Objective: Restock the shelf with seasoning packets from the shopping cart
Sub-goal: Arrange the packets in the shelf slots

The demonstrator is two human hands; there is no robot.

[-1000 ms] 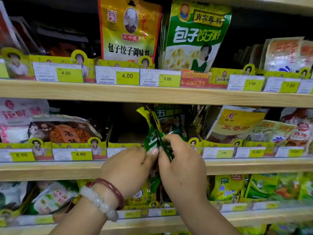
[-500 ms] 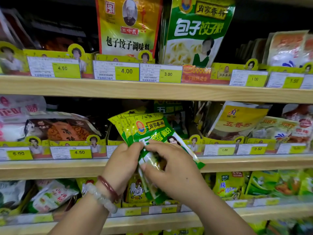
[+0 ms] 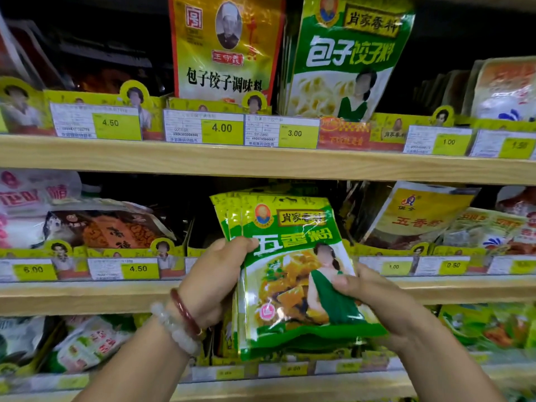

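Both hands hold a stack of green seasoning packets (image 3: 293, 274), upright and face-on, in front of the middle shelf (image 3: 87, 297). The left hand (image 3: 211, 280) grips the stack's left edge, thumb curled over the front beside the white lettering. The right hand (image 3: 374, 303) grips the lower right corner, thumb pressed on the front, fingers behind. Several packet edges fan out at the top left of the stack. Two bracelets (image 3: 179, 320), one red and one pale, sit on the left wrist. Behind the stack the middle shelf shows a dark gap. Price tags (image 3: 222, 129) line the shelf fronts. The cart is out of view.
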